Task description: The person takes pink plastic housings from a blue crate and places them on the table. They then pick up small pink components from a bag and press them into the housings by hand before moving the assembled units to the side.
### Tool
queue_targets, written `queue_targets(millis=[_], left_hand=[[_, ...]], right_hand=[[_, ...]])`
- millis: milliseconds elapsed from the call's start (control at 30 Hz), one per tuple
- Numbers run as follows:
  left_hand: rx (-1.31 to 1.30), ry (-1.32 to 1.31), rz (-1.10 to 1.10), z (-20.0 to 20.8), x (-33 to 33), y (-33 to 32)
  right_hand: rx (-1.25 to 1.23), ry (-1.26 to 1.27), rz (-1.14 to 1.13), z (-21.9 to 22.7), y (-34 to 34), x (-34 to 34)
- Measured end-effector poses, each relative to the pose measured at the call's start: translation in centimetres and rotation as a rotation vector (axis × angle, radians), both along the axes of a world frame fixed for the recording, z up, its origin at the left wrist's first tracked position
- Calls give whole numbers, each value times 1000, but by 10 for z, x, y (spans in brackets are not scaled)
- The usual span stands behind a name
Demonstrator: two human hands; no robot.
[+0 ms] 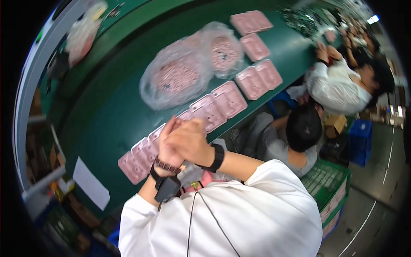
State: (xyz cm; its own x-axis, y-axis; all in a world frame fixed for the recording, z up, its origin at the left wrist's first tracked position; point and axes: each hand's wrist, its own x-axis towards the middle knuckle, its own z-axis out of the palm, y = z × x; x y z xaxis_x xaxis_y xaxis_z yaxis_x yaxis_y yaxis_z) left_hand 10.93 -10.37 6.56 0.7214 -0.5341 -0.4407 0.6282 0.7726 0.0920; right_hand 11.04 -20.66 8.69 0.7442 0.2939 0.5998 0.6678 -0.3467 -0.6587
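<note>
My left hand (167,153) and my right hand (189,138) are together above a row of pink plastic casings (206,112) along the table's near edge. The right hand lies across the left and covers much of it. One or two left fingers point up past the right hand; the rest are hidden. The right fingers look curled inward, and anything between the hands is hidden. Just beyond them, a clear plastic bag (173,79) lies open with many small pink parts inside. A second bag (223,53) of similar parts touches it on the right.
More pink casings (255,46) rest farther right on the green table (115,92). A white paper sheet (91,184) lies at the left edge. Co-workers (342,88) sit along the right side, one close by (303,132). Green crates (327,182) stand behind them.
</note>
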Motion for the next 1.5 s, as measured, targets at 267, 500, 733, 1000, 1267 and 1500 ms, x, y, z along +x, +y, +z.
queue_targets(millis=[267, 500, 733, 1000, 1267, 1500], left_hand=[[-297, -189, -74, 1, 1, 17], [876, -469, -135, 20, 5, 0], [1051, -583, -378, -24, 15, -12], [1069, -615, -675, -61, 41, -46], [1937, -1396, -810, -114, 59, -110], [1870, -1447, -772, -123, 57, -78]], right_hand=[[863, 923, 109, 15, -6, 26], [864, 1273, 271, -24, -51, 40], [450, 1285, 170, -62, -74, 23], [2, 786, 9, -67, -140, 63], [-433, 309, 98, -83, -158, 137], [-646, 47, 341, -110, -159, 146]])
